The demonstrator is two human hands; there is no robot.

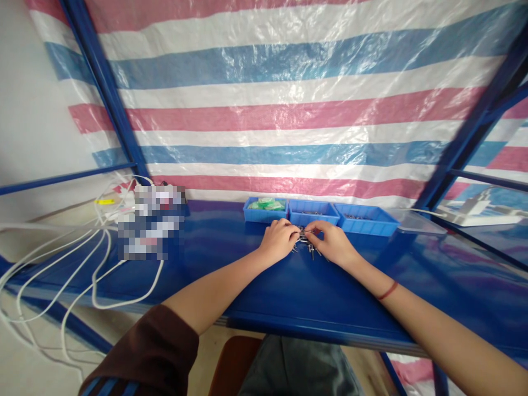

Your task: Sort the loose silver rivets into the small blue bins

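Observation:
My left hand [279, 240] and my right hand [332, 242] meet over the blue table, fingertips nearly together. Each one is closed in a pinch on a small metal piece, too small and partly covered to name its kind. Beneath the fingers lies a small pile of thin, shiny metal pieces [311, 252], some sticking out toward me. Just behind my hands stand a middle blue bin [313, 204] and a right blue bin [369, 226], both with small dark metal parts inside. The left blue bin [252, 215] contains green and white packets [267, 204].
The blue table [289, 300] has its front edge close to my lap. White cables [108, 264] loop over its left side, by a blurred-out heap [152, 220]. A clear plastic lid [424, 223] lies right of the bins. Blue posts [109, 99] and a striped sheet [280, 115] stand behind.

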